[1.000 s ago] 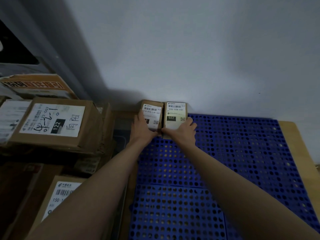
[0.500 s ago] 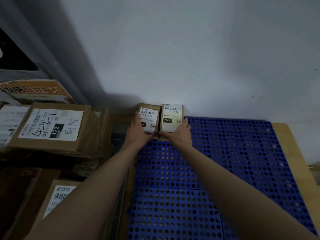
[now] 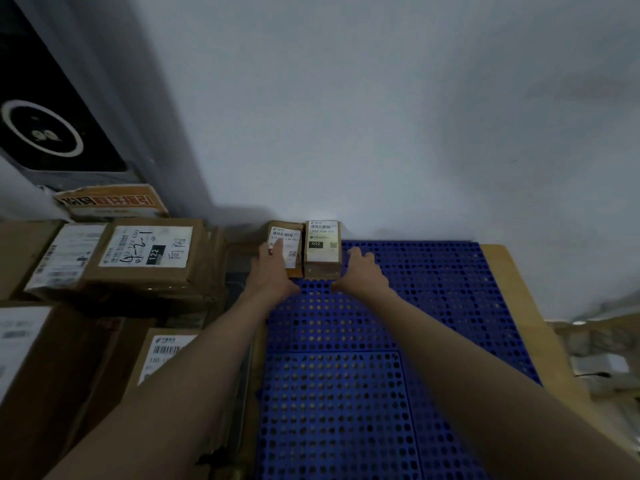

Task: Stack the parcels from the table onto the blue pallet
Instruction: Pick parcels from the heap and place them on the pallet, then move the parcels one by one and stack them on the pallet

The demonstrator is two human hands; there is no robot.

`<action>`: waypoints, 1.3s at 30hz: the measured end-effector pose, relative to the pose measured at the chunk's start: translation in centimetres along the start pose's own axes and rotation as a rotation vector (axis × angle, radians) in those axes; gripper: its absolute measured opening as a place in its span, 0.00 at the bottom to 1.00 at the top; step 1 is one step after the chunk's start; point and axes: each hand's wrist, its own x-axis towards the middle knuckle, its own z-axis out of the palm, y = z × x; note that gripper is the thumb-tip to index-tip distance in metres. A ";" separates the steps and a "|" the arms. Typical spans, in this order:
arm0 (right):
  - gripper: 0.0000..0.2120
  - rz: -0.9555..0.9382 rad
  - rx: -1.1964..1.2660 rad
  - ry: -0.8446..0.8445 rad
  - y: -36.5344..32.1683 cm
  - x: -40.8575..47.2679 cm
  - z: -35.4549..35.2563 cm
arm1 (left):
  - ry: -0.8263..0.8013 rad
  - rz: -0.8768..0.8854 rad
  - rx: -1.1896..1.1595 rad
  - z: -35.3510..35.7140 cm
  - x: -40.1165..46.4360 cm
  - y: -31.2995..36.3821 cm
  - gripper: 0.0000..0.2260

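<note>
Both small parcels stand at the blue pallet's far-left corner, the left hand lying flat on the left one, the right hand loose-fingered just right of them, so the table's parcels lie left, nearer the left hand.

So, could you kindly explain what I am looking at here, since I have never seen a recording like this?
This is one picture from a wide-angle camera worn on a person's head, looking forward and down, so the two bare forearms reaching in are the wearer's own. Below them lies a blue pallet with a grid of holes, set against a pale wall. At its far left corner two small parcels stand side by side: the left parcel and the right parcel, marked 032. The left hand rests with straight fingers on the left parcel. The right hand lies open just beside the right parcel; whether it touches is unclear. Neither hand grips anything. On the left wait more parcels, among them a large box marked 122.
</note>
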 end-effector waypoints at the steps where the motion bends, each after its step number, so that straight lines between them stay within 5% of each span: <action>1: 0.38 -0.005 -0.039 -0.011 0.1 -1.3 -0.6 | -0.021 0.014 0.024 -0.4 -1.0 0.3 0.50; 13: 0.27 -0.102 -0.371 -0.173 1.0 -16.2 -4.9 | -0.254 0.164 0.266 -4.9 -14.9 2.1 0.33; 19: 0.23 -0.177 -0.389 -0.164 0.3 -21.6 -4.7 | -0.170 0.134 0.310 -6.7 -21.5 0.6 0.30; 25: 0.23 -0.287 -0.360 -0.157 -0.1 -25.9 -2.2 | -0.108 0.085 0.310 -7.9 -27.8 -2.7 0.17; 32: 0.21 -0.383 -0.368 -0.197 -1.3 -30.1 2.0 | -0.072 -0.040 0.231 -8.5 -34.2 -8.4 0.22; 39: 0.16 -0.498 -0.402 -0.212 -4.3 -33.5 5.5 | -0.063 -0.125 0.258 -9.9 -39.0 -13.5 0.11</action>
